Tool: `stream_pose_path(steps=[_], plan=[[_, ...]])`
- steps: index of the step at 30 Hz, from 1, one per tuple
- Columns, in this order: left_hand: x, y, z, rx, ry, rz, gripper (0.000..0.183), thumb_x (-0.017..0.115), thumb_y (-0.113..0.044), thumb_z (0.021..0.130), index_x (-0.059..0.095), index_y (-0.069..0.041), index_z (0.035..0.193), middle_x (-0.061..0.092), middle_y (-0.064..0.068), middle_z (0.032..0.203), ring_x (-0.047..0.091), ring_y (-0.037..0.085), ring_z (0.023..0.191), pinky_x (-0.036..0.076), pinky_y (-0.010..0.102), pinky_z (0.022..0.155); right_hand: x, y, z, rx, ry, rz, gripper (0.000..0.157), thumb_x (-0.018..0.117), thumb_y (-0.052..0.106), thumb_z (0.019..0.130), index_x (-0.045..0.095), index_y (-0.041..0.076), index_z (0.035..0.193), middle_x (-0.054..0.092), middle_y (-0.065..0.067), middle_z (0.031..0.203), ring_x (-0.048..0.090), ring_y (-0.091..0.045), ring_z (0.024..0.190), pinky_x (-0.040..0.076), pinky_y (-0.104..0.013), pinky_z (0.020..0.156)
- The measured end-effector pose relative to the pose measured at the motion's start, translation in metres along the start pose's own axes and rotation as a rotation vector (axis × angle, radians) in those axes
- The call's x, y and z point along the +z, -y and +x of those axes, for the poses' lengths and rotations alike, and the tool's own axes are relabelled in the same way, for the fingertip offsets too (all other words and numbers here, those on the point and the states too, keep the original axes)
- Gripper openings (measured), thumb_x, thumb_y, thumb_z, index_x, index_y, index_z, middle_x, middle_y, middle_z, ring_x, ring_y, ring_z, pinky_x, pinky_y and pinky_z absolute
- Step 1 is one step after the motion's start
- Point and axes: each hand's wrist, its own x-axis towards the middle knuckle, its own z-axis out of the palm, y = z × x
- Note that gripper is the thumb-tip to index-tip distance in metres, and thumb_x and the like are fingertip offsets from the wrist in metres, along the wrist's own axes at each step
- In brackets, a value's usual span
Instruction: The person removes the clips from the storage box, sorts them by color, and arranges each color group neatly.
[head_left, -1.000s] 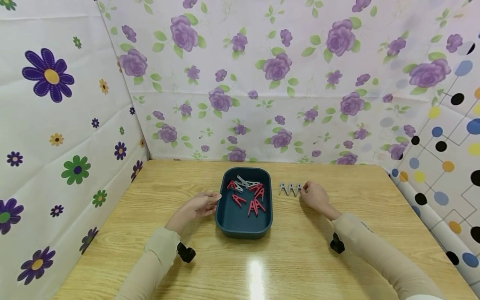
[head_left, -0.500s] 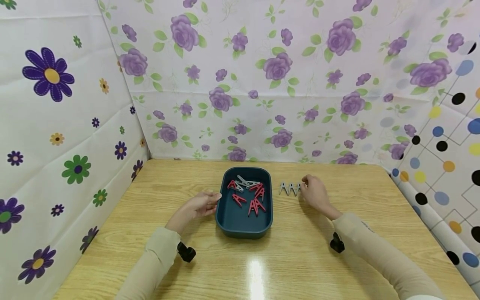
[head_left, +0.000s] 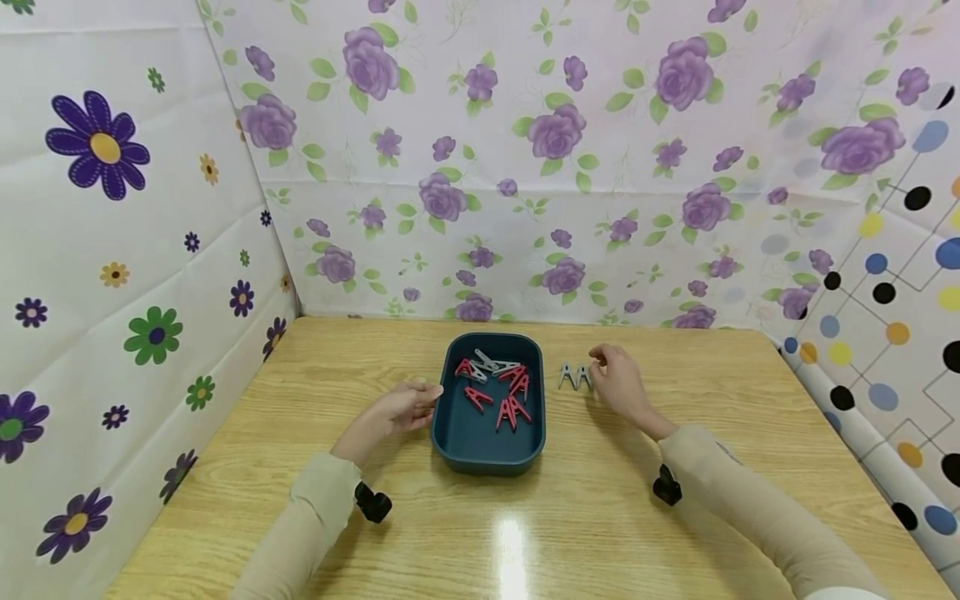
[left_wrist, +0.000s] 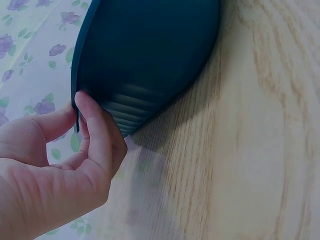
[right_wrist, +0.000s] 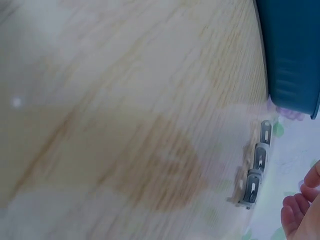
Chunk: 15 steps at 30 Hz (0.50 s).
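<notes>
At the left side of the dark blue plastic bin (head_left: pixel 487 458), my left hand (head_left: pixel 401 408) pinches the rim between thumb and fingers, as the left wrist view shows close up. Several red clothespins (head_left: pixel 477 398) and grey clothespins (head_left: pixel 507 367) lie loose inside the bin. To the right of it, grey clothespins (head_left: pixel 566 377) stand side by side in a short row; the right wrist view shows three, the nearest clothespin (right_wrist: pixel 251 189) among them. My right hand (head_left: pixel 621 385) hovers over the row's right end and hides part of it. Its fingers (right_wrist: pixel 294 212) are loosely bent, with nothing visible in them.
The wooden table (head_left: pixel 450 533) ends at the back against a flowered cloth (head_left: pixel 525 250). Patterned cloths also hang at the left and right sides. A small black wrist camera (head_left: pixel 372 503) is strapped at the left sleeve, another camera (head_left: pixel 667 485) at the right.
My right hand has lifted off the clothespin at the row's right end and shifted left and slightly back, now covering it. The left hand and the bin have stayed put.
</notes>
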Motion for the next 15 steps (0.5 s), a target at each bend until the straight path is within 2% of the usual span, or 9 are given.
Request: stream_pose_path(steps=[5,10,15], plan=[[-0.001,0.000,0.000,0.003,-0.001,-0.002,0.038,0.059,-0.020,0.098,0.048,0.000,0.129,0.067,-0.003,0.082,0.061,0.006,0.070,0.052,0.020,0.064,0.003,0.004,0.003,-0.021,-0.010,0.017,0.023,0.050,0.003,0.093,0.062,-0.007,0.109,0.064,-0.022,0.103,0.061,-0.032,0.091,0.052,-0.045,0.079],[-0.001,0.000,0.002,-0.004,-0.004,-0.014,0.032,0.058,-0.018,0.098,0.049,-0.003,0.125,0.065,-0.003,0.082,0.060,0.007,0.069,0.051,0.020,0.064,0.008,0.008,0.005,-0.078,-0.030,0.021,0.020,0.051,-0.001,0.090,0.062,-0.007,0.106,0.064,-0.023,0.099,0.061,-0.030,0.087,0.053,-0.043,0.074],[-0.001,0.000,0.001,-0.001,-0.006,-0.025,0.035,0.059,-0.018,0.098,0.047,-0.003,0.127,0.064,-0.002,0.086,0.059,0.008,0.072,0.051,0.021,0.066,0.012,0.014,0.008,-0.133,-0.056,0.019,0.020,0.052,-0.001,0.090,0.064,-0.005,0.105,0.066,-0.021,0.098,0.062,-0.028,0.084,0.053,-0.041,0.070]])
